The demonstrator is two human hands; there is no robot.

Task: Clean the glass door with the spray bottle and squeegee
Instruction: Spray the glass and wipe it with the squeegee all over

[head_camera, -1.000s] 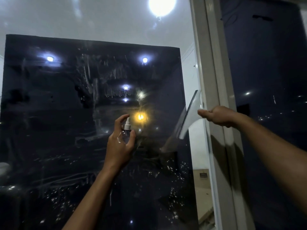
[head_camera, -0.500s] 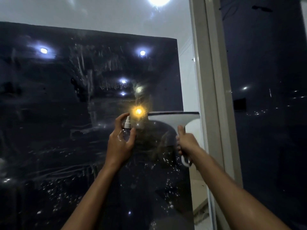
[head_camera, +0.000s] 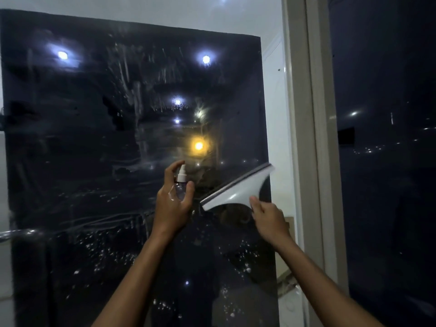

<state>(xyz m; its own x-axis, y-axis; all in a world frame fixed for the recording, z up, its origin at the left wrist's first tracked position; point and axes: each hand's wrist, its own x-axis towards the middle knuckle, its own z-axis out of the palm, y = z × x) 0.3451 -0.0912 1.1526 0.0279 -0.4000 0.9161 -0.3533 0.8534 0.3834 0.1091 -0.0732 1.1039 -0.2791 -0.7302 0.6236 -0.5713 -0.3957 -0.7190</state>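
The dark glass door [head_camera: 94, 138] fills the left and middle of the view, streaked with wet smears above and dotted with droplets below. My left hand [head_camera: 171, 206] grips a small clear spray bottle [head_camera: 181, 182] with a white nozzle, held upright close to the glass, index finger raised beside the nozzle. My right hand [head_camera: 269, 220] holds the handle of a white squeegee [head_camera: 238, 188]. Its blade lies against the glass, tilted with the right end higher, just right of the bottle.
A pale door frame [head_camera: 304, 138] runs vertically to the right of the squeegee. Beyond it is a second dark glass pane [head_camera: 387, 161]. Lights reflect in the glass, among them an orange one [head_camera: 198, 145] above the bottle.
My right hand has brought the squeegee from the frame onto the glass, first level, now lower and tilted with its left end down. The left hand with the bottle has stayed put.
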